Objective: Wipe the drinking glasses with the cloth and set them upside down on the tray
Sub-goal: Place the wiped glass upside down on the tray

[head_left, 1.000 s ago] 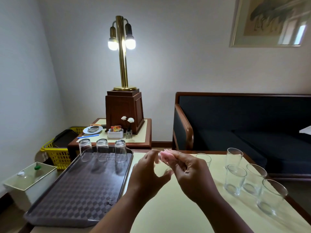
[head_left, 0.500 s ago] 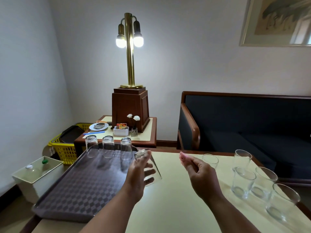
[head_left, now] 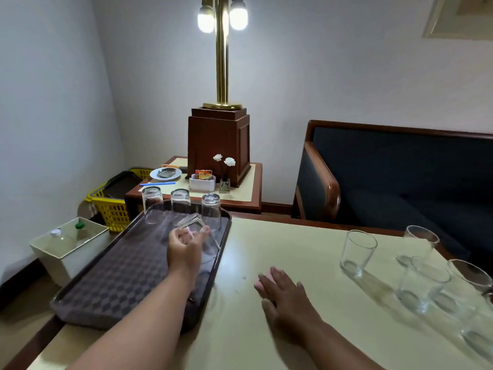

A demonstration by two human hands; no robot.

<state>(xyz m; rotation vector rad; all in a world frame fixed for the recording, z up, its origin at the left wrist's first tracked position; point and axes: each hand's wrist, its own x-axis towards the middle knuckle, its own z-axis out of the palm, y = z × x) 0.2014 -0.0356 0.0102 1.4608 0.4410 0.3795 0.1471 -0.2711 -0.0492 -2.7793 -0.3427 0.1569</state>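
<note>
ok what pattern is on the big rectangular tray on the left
The dark rectangular tray has a woven checker pattern in brownish-grey, seen best in the head view.

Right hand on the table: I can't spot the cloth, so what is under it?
A pink cloth peeks out at the fingers of the right hand, lying on the table. The hand covers the rest, so its full shape cannot be seen.

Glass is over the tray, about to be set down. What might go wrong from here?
The held glass, tilted in the left hand, hangs close to the nearest inverted glass and may knock it. It is also near the right rim of the tray; landing on that rim could tip it.
</note>
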